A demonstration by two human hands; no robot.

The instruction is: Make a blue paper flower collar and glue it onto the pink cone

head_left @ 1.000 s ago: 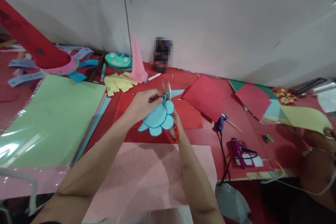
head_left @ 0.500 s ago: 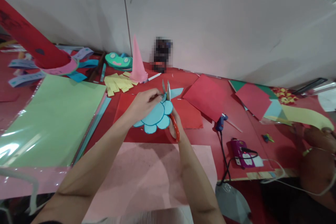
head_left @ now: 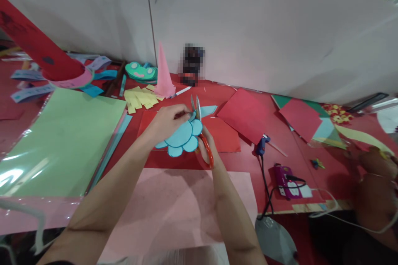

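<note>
A light blue paper flower (head_left: 180, 136) with dark outlined, rounded petals is pinched at its upper left by my left hand (head_left: 169, 122). My right hand (head_left: 207, 145) grips orange-handled scissors (head_left: 209, 155), partly behind the flower. Their metal blades point away from me and stand slightly apart at the flower's upper edge. Just behind the blades lies a pointed light blue scrap (head_left: 208, 110). Beneath both hands is a red sheet (head_left: 225, 136) on the red table.
Green sheets (head_left: 65, 140) lie left, near yellow strips (head_left: 141, 97) and a pink cone (head_left: 163, 76). On the right are a red square (head_left: 244, 114), a blue glue gun (head_left: 263, 145) and a purple power box (head_left: 286, 180). Another person's hand (head_left: 377, 161) is at far right.
The blue flower has turned and shifted slightly left, and the scissor blades have moved a little left with it. At the right, the other person's hand and the yellow strip have moved.
</note>
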